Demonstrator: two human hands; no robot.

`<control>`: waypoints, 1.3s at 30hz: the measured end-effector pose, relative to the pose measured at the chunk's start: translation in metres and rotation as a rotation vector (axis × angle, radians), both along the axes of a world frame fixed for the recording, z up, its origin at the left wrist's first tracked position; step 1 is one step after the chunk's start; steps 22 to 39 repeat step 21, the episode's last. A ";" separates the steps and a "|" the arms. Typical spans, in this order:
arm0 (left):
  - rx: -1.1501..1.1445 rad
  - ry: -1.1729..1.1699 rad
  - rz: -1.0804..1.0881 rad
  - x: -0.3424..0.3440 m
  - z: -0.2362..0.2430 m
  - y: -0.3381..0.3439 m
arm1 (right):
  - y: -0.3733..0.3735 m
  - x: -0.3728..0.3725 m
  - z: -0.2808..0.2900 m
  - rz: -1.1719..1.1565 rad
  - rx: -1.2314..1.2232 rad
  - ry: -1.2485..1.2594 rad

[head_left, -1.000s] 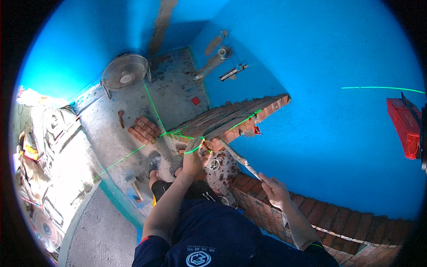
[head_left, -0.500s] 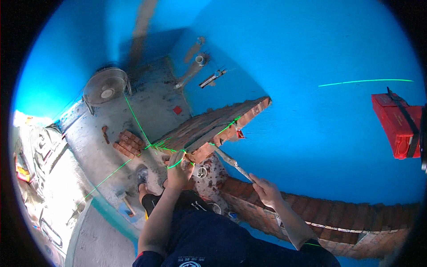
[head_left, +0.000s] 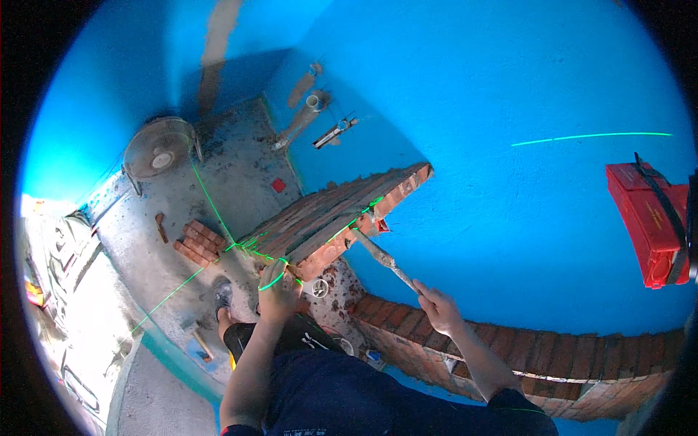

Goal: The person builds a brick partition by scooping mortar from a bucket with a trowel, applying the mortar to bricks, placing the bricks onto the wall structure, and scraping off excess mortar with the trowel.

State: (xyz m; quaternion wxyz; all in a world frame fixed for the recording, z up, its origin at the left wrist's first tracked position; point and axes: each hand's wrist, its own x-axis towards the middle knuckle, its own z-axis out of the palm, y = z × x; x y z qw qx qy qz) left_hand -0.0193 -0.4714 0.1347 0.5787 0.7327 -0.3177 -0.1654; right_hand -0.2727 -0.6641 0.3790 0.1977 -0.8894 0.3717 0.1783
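A part-built brick wall [head_left: 320, 207] stands in front of me, its top course of orange bricks running up to the blue wall. At its near end my left hand [head_left: 278, 299] is closed against the end brick [head_left: 314, 263]; its fingertips are partly hidden. My right hand [head_left: 438, 311] grips the handle of a mortar-smeared trowel [head_left: 376, 251]. The trowel's blade, seen nearly edge-on, reaches the right-hand side of the top course. Bright green laser lines cross the bricks and my left hand.
Left of the wall lie a stack of bricks [head_left: 198, 243] and a hammer [head_left: 201, 343]. A round fan [head_left: 160, 150] stands farther back. A low brick ledge [head_left: 523, 347] runs along the right. A white cup [head_left: 320, 288] is below the wall's end; a red case [head_left: 646, 221] is far right.
The trowel's tip has moved along the top course, away from my left hand, with my right hand following slightly. My left hand stays at the wall's near end. The whole view has shifted a little.
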 end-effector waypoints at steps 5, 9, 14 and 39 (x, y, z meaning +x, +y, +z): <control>0.033 -0.049 0.039 0.002 0.015 0.001 | -0.021 0.005 0.011 -0.047 0.024 -0.090; 0.053 -0.060 0.043 0.004 0.017 -0.001 | -0.045 0.008 0.010 0.063 -0.037 0.044; 0.111 -0.062 0.008 0.001 0.016 0.000 | -0.070 0.028 0.032 0.089 -0.007 0.021; 0.144 -0.092 0.095 -0.001 0.032 -0.002 | -0.162 0.115 0.058 0.333 -0.096 0.047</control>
